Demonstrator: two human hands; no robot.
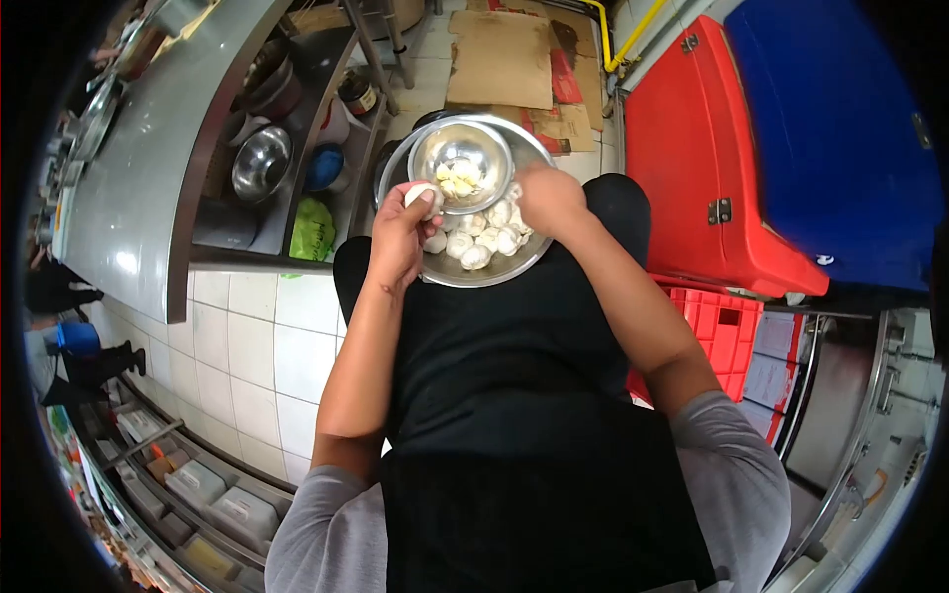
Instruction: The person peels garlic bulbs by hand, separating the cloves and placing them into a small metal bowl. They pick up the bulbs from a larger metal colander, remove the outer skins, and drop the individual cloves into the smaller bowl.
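Note:
A large metal bowl (482, 280) rests on my lap, with several whole garlic bulbs (475, 257) in its near part. Inside it, toward the far side, sits a smaller metal bowl (423, 148) with pale peeled garlic cloves (460, 180) at its bottom. My left hand (397, 237) is closed around a white garlic bulb (423, 201) at the left rim, thumb on top. Over the right side of the large bowl, my right hand (552, 203) is smeared by motion, close to the bulbs there; I cannot tell what its fingers hold.
On the left stands a steel table (148, 148) whose lower shelf holds a metal bowl (262, 163) and a green plastic bag (312, 230). Flattened cardboard (501, 59) covers floor ahead. A red and blue chest (682, 148) and a red crate (707, 336) are close on my right.

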